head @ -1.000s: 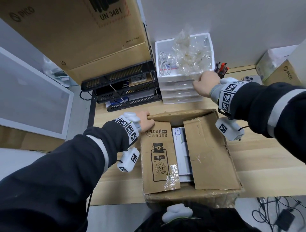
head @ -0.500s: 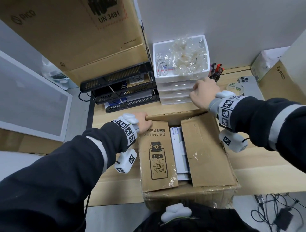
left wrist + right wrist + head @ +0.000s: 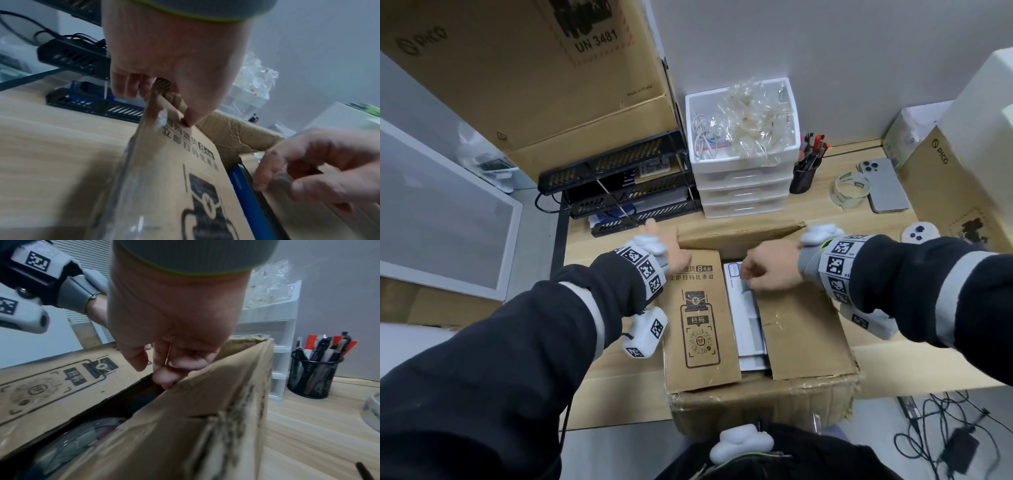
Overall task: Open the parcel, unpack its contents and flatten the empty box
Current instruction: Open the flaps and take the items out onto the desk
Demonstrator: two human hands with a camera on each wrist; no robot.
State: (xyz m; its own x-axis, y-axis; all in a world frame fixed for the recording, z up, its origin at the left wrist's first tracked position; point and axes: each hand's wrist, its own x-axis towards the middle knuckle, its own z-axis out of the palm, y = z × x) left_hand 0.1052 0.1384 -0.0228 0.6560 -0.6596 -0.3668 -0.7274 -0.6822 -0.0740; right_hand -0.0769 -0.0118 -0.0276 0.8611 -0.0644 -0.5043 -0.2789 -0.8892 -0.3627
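Note:
A worn brown cardboard parcel [image 3: 756, 401] stands at the desk's near edge. Its two top flaps lie almost flat, and the gap between them shows a white box [image 3: 746, 318] with a blue edge [image 3: 244, 191]. My left hand [image 3: 671, 246] grips the far corner of the printed left flap [image 3: 702, 325]. In the left wrist view its thumb lies on top of the flap and its fingers [image 3: 127, 87] curl behind it. My right hand [image 3: 767, 270] pinches the far inner corner of the plain right flap [image 3: 804, 335], with its fingers [image 3: 164, 379] curled over that edge.
Behind the parcel stand a white drawer unit [image 3: 743, 185], a black tray rack [image 3: 619, 192] and a mesh pen cup [image 3: 803, 174]. A tape roll [image 3: 852, 186], a phone [image 3: 885, 186] and a white controller [image 3: 919, 233] lie at the right beside a brown box [image 3: 945, 192]. Cables [image 3: 945, 438] trail on the floor.
My right hand has come down from the drawer unit to the right flap's far inner corner and taken hold of it. My left hand has stayed on the left flap's corner.

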